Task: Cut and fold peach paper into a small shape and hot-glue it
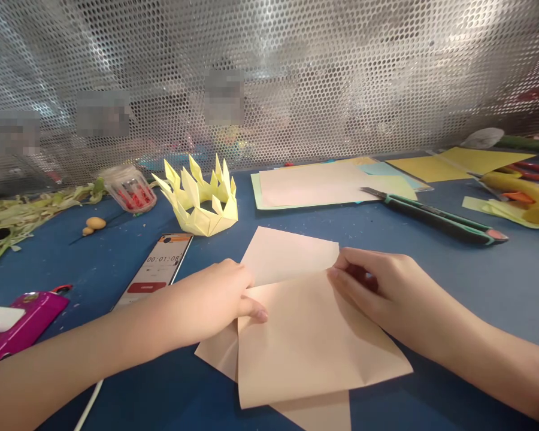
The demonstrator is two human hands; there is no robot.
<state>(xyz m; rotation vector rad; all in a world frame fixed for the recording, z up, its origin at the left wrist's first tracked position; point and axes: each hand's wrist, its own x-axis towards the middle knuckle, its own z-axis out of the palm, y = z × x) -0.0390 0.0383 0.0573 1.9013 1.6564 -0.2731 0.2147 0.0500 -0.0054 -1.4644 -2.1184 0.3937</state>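
Observation:
A pale peach sheet of paper lies partly folded on the blue table in front of me. My left hand presses on its left side, thumb flat on the folded flap. My right hand pinches the flap's upper right edge between fingers and thumb. A yellow folded paper crown stands behind the sheet to the left.
A phone showing a timer lies left of the paper. A stack of coloured sheets and a green utility knife lie behind. Yellow paper and scissors sit far right, a pink object far left. Perforated metal screen at back.

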